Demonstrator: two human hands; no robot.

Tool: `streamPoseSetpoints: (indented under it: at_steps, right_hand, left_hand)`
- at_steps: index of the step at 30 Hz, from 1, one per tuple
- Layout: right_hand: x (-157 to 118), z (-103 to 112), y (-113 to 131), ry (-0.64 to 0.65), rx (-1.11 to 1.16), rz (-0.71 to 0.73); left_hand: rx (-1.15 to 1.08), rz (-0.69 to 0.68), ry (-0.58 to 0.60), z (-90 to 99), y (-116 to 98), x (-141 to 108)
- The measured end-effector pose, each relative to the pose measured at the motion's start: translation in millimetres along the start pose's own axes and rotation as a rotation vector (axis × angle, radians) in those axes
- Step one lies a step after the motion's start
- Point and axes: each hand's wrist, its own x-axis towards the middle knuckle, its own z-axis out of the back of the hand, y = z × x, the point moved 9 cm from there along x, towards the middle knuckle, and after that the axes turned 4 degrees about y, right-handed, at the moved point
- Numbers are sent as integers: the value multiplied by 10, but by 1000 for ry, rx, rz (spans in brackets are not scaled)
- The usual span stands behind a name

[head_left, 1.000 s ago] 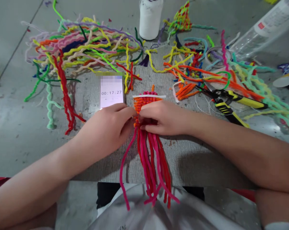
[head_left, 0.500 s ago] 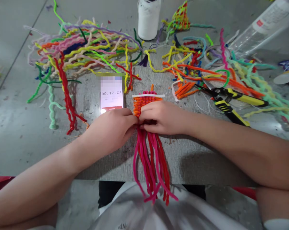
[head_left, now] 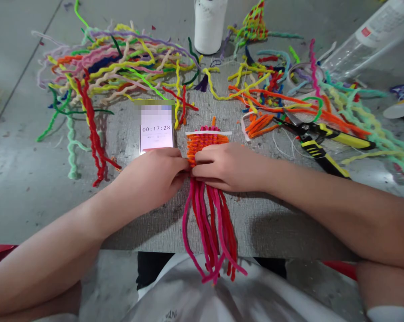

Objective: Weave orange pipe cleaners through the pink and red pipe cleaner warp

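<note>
In the middle of the table lies a woven piece of orange and pink pipe cleaners (head_left: pixel 207 143), with a white strip (head_left: pixel 208 133) across its top. Long pink and red pipe cleaner ends (head_left: pixel 210 223) hang from it over the table's front edge. My left hand (head_left: pixel 163 172) pinches the left edge of the weave, its thumb and forefinger closed there. From the right, my right hand (head_left: pixel 230 167) lies over the lower weave with curled fingers on the strands. The fingertips of both hands nearly meet, and what lies beneath them is hidden.
A phone (head_left: pixel 156 129) with a running timer stands just beyond my left hand. Pliers-like cutters (head_left: pixel 309 134) lie at right among loose pipe cleaners (head_left: pixel 289 100). More pipe cleaners (head_left: pixel 121 67) are heaped at back left. A white bottle (head_left: pixel 209 29) and a clear tube (head_left: pixel 369 42) are behind.
My left hand has shifted slightly left and down along the weave's edge. My right fingers have moved a little, and the leftmost pink strand bows further left.
</note>
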Motion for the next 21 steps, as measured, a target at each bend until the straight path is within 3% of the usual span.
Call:
streamPoseSetpoints:
  at_steps: [3, 9, 17, 21]
  right_hand:
    - [8, -2, 29, 16, -44, -9]
    - [25, -22, 39, 50, -48, -25]
    - [39, -2, -3, 28, 43, -9]
    - [30, 16, -138, 2, 199, -119]
  left_hand:
    - [51, 23, 91, -69, 11, 24]
    - [131, 36, 118, -103, -25, 51]
    - [178, 24, 87, -99, -44, 59]
    - [131, 7, 60, -56, -41, 39]
